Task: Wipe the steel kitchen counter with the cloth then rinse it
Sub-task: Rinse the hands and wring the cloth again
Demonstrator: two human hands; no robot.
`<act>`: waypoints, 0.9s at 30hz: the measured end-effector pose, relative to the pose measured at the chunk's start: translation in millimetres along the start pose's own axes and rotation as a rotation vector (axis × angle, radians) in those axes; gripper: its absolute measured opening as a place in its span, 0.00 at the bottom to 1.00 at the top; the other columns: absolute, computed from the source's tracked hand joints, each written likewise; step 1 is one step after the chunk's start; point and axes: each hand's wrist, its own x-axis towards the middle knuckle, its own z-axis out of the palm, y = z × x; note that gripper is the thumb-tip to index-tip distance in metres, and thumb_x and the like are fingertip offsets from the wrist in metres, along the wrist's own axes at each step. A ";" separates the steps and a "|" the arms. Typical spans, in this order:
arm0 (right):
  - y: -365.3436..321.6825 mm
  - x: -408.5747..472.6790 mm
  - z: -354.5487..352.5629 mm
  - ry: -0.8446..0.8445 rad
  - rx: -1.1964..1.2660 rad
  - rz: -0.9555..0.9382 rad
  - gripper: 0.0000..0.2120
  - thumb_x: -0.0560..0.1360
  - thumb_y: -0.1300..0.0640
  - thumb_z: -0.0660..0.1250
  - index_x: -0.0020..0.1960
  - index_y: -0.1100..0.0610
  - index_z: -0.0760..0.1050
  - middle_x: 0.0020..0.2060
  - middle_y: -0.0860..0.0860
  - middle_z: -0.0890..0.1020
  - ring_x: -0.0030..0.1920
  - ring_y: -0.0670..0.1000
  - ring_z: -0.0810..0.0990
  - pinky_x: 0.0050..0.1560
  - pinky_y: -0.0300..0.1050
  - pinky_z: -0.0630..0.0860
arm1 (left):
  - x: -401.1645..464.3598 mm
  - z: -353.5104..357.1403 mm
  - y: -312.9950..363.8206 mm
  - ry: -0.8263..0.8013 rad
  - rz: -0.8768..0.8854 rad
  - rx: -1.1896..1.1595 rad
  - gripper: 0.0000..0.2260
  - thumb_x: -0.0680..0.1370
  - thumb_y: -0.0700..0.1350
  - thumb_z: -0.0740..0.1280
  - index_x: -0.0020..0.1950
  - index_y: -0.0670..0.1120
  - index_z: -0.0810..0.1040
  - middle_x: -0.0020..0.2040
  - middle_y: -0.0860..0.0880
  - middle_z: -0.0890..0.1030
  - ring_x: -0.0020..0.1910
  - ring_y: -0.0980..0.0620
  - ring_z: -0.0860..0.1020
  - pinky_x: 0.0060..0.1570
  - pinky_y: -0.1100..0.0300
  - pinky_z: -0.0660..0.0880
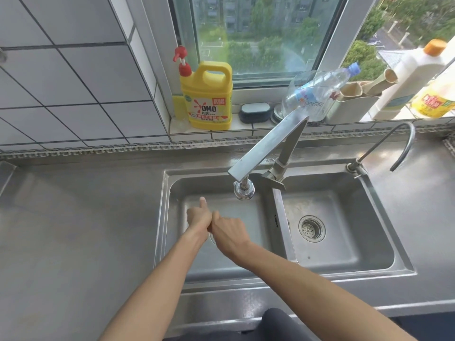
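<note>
Cloth: hidden, nowhere visible in the sink's left basin (172, 217).
Left hand (198, 216): over that basin, thumb up, fingers' grip unreadable.
Right hand (227, 232): touching it, curled, contents unseen.
Faucet (266, 146): spout above both hands.
Yellow detergent jug (206, 94): behind sink, on sill.

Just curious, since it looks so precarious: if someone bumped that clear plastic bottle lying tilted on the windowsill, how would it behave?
The clear bottle looks empty, so probably very light. It lies tilted, not upright, so a nudge would likely roll or slide it off toward the sink.
</note>
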 end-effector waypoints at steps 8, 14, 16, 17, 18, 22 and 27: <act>24.5 -19.0 -45.3 -0.214 1.026 0.128 0.11 0.79 0.47 0.68 0.52 0.54 0.73 0.38 0.53 0.82 0.34 0.56 0.78 0.29 0.42 0.66 | -21.9 -49.7 38.1 -0.556 -0.126 -0.334 0.17 0.79 0.61 0.70 0.52 0.46 0.77 0.43 0.48 0.84 0.47 0.47 0.83 0.61 0.49 0.77; 3.4 -50.2 -74.8 -0.872 2.270 -0.143 0.13 0.83 0.44 0.61 0.55 0.54 0.73 0.32 0.50 0.74 0.25 0.44 0.67 0.20 0.35 0.57 | -48.6 -83.0 45.9 -1.059 -0.008 -0.639 0.24 0.65 0.57 0.84 0.52 0.45 0.82 0.54 0.47 0.85 0.58 0.47 0.84 0.65 0.43 0.79; -14.3 -56.6 -77.8 -1.000 2.432 -0.271 0.16 0.84 0.44 0.60 0.57 0.57 0.73 0.32 0.50 0.72 0.25 0.45 0.64 0.20 0.36 0.55 | -56.1 -82.1 49.7 -1.280 0.106 -0.749 0.27 0.68 0.56 0.82 0.59 0.43 0.79 0.59 0.45 0.83 0.62 0.44 0.82 0.69 0.40 0.75; -22.3 -59.4 -79.2 -1.040 2.497 -0.313 0.17 0.84 0.44 0.60 0.58 0.58 0.73 0.31 0.50 0.69 0.25 0.45 0.63 0.20 0.36 0.54 | -60.9 -81.4 53.5 -1.409 0.135 -0.806 0.28 0.71 0.54 0.81 0.63 0.41 0.77 0.60 0.43 0.82 0.63 0.43 0.81 0.72 0.39 0.71; -29.1 -61.5 -80.0 -1.043 2.542 -0.358 0.17 0.84 0.44 0.61 0.58 0.59 0.72 0.31 0.49 0.67 0.24 0.46 0.62 0.20 0.37 0.52 | -66.1 -81.0 58.3 -1.501 0.160 -0.837 0.28 0.73 0.51 0.79 0.66 0.40 0.75 0.59 0.42 0.82 0.62 0.42 0.81 0.74 0.39 0.68; -40.8 -65.5 -84.2 -0.816 2.485 -0.511 0.15 0.83 0.44 0.60 0.57 0.55 0.73 0.30 0.46 0.68 0.24 0.44 0.61 0.23 0.35 0.55 | -76.4 -83.9 70.8 -1.565 0.272 -0.816 0.21 0.79 0.46 0.74 0.68 0.40 0.73 0.38 0.50 0.73 0.39 0.52 0.76 0.67 0.47 0.76; -25.3 -57.3 -79.4 -0.724 2.192 -0.253 0.10 0.79 0.50 0.69 0.46 0.49 0.69 0.28 0.45 0.59 0.24 0.43 0.57 0.26 0.37 0.53 | -61.2 -90.3 64.6 -1.352 0.163 -0.750 0.25 0.77 0.59 0.73 0.62 0.43 0.72 0.30 0.55 0.64 0.29 0.57 0.64 0.44 0.59 0.77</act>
